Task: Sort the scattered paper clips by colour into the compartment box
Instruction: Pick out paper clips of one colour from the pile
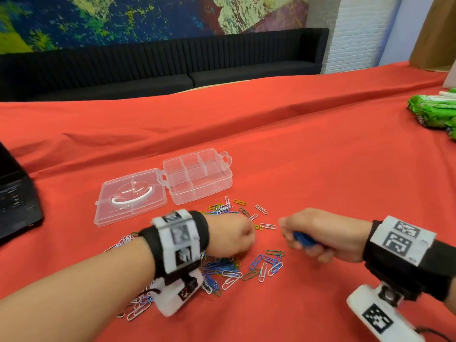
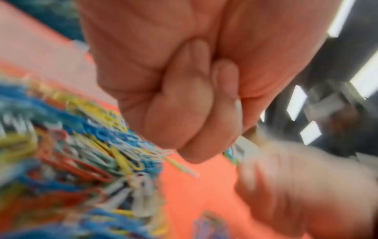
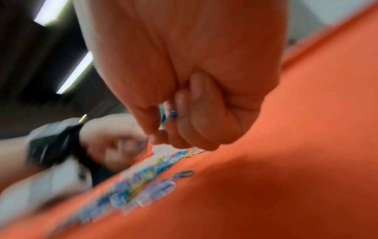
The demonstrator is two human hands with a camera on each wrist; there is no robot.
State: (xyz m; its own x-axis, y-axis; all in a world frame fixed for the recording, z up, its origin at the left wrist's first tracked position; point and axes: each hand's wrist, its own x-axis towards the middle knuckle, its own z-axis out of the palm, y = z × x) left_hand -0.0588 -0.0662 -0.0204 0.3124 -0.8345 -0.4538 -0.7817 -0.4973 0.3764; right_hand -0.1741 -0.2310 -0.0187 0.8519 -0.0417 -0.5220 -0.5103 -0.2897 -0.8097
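A heap of mixed-colour paper clips [image 1: 222, 267] lies scattered on the red cloth, blurred in the left wrist view [image 2: 81, 145] and the right wrist view [image 3: 143, 182]. Behind it stands the clear compartment box [image 1: 227, 180], its lid [image 1: 130, 196] flipped open to the left; its compartments look empty. My left hand [image 1: 243, 236] hovers over the heap in a fist, its fingers [image 2: 194, 97] curled tight into the palm with nothing showing in them. My right hand [image 1: 296, 238] is just right of it and grips a bunch of blue clips [image 1: 303, 239], a bit of blue [image 3: 174, 113] peeking between the fingers.
A black laptop [image 1: 14, 198] sits at the left table edge. Green packets [image 1: 434, 112] lie at the far right. A black sofa [image 1: 172, 60] runs beyond the table. Red cloth [image 1: 320, 156] covers the whole table, with folds behind the box.
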